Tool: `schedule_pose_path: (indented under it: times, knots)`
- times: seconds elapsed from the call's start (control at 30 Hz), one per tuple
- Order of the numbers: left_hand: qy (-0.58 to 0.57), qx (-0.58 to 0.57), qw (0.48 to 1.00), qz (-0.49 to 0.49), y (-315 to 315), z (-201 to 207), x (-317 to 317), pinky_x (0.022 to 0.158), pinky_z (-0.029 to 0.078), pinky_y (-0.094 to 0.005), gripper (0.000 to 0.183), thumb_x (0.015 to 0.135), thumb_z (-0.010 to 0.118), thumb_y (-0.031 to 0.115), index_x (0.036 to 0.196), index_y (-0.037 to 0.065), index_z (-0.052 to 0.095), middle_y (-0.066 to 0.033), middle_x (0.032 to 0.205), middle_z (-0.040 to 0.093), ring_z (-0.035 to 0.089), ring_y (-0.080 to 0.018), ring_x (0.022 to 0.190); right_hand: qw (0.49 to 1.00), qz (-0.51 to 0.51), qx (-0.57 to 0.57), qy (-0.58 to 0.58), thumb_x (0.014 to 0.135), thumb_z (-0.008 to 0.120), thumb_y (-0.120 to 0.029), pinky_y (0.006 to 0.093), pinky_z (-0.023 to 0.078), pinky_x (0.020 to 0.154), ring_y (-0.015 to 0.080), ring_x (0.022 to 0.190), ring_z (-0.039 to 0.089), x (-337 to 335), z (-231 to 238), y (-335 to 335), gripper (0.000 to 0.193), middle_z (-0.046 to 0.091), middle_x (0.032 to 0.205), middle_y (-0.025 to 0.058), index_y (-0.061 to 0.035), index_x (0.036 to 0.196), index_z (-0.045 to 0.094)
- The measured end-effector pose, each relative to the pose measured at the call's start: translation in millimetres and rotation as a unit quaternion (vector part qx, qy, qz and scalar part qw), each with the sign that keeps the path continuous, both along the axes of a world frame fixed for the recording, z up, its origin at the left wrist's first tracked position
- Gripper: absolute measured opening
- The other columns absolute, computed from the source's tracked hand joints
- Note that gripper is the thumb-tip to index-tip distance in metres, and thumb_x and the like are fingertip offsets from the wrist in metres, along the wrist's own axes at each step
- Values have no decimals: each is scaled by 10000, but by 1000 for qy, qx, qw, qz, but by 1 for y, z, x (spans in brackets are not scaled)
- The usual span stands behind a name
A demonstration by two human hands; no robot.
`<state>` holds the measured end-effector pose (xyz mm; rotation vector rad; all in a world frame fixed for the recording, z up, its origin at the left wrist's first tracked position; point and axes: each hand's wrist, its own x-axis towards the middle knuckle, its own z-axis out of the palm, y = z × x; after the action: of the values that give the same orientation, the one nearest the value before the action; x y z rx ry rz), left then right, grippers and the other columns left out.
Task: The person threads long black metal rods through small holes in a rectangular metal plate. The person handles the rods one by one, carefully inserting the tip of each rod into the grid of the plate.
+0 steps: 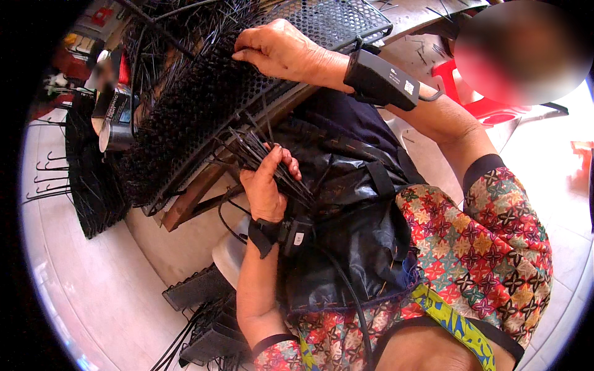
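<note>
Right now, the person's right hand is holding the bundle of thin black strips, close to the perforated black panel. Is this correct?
Not quite: the head view shows the left hand, not the right hand, holding the bundle of thin black strips, close to the perforated black panel.

Whether the right hand (272,49) pinches anything is too small to tell.
</note>
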<state>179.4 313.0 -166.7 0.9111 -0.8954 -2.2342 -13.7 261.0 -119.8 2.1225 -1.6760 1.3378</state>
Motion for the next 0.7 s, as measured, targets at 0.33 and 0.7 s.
schedule_pose_path:
  times: [0.33, 0.7]
  knots:
    - [17, -5, 1000, 7, -3, -5, 3, 461, 429, -272, 112, 759, 565, 90, 815, 58, 474, -66, 662, 525, 505, -166, 535, 996, 6, -86, 24, 727, 602, -132, 298, 448, 507, 250, 586, 569, -10, -7, -5, 129, 562, 646, 116, -42, 807, 556]
    - [21, 3, 1000, 7, -1, -2, 3, 457, 412, -277, 118, 757, 570, 81, 811, 47, 471, -72, 652, 512, 494, -171, 528, 995, -61, -77, 5, 702, 642, -219, 299, 439, 499, 259, 568, 553, -3, -13, 19, 223, 533, 620, 105, -28, 781, 561]
